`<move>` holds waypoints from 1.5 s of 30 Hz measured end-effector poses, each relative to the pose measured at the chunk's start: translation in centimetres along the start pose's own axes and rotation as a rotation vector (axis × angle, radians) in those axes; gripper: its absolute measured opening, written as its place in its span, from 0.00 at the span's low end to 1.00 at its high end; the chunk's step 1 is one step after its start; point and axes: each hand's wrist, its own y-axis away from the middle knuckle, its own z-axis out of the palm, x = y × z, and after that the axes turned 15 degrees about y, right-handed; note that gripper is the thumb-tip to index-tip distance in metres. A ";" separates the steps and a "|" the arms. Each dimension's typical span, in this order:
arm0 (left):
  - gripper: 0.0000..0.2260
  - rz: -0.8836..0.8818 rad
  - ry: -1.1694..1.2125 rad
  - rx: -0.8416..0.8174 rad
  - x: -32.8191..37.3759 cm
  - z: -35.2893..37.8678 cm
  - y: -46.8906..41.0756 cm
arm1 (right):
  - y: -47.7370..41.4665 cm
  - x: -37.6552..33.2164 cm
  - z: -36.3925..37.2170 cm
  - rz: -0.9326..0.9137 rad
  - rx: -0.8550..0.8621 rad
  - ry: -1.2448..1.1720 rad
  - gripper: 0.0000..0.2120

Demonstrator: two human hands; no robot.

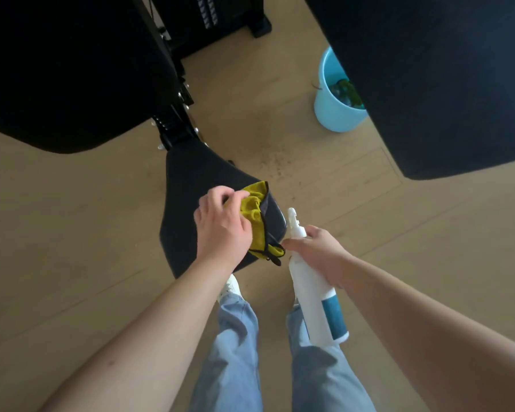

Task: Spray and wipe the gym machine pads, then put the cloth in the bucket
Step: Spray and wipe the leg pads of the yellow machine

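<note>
A yellow cloth (254, 207) with a dark edge lies bunched on the right side of the black seat pad (188, 185). My left hand (220, 224) rests on top of the cloth with curled fingers gripping it. To its right, my right hand (315, 251) grips a white spray bottle (315, 295) with a blue label, nozzle pointing up and away beside the seat's right edge. A light blue bucket (327, 108) stands on the floor at the upper right, partly hidden by a large black pad (434, 78).
Another large black pad (60, 72) fills the upper left, joined to the black machine frame (176, 123). A weight stack base (220, 22) stands at the top. Wooden floor (72, 218) surrounds the seat. My legs in light jeans stand just below the seat.
</note>
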 end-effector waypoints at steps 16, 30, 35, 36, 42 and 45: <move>0.33 0.221 -0.384 -0.608 -2.2 5.9 -2.6 | -4.1 -0.9 -1.0 -0.052 0.036 0.055 0.20; 0.20 0.336 -0.207 -0.417 -1.5 7.8 0.9 | -4.7 -1.9 -3.4 -0.079 0.137 -0.090 0.10; 0.27 0.560 -0.277 -0.626 -4.2 5.9 -1.9 | -4.3 -2.5 -2.7 -0.103 0.132 -0.003 0.17; 0.28 0.566 -0.275 -0.658 -4.6 5.3 -3.0 | -4.3 -2.7 -2.5 -0.112 0.127 0.007 0.17; 0.31 0.104 -0.327 -0.435 -5.9 3.5 -8.9 | -4.8 -5.2 -2.0 -0.148 0.034 0.027 0.16; 0.27 -0.055 -0.258 -0.305 -3.9 4.9 -7.6 | -4.5 -6.5 -2.2 -0.152 0.058 0.015 0.11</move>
